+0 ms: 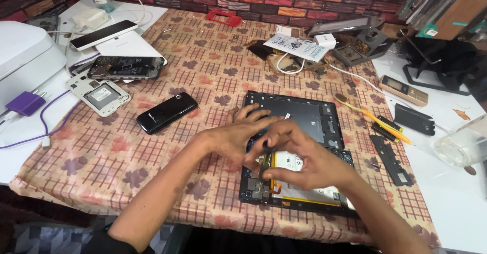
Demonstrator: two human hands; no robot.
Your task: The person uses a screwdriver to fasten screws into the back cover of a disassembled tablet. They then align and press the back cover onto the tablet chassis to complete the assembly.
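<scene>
An opened tablet (309, 117) lies on the patterned tablecloth (152, 152), its dark back panel folded away from me and its white battery (304, 193) exposed near me. My left hand (238, 135) rests on the tablet's left side with fingers spread over the inner frame. My right hand (299, 157) pinches a thin dark tool (266, 155) whose tip points down at the circuit board (256, 188) beside the battery. Both hands touch each other above the board.
A black phone (166, 112) lies left of the tablet, with a stripped phone frame (124, 67), a white back shell (99, 96) and a white phone (104, 34) beyond. A yellow toothbrush (373, 118), black parts (390, 157), a clear jar (464, 142) and a white printer (23, 56) ring the area.
</scene>
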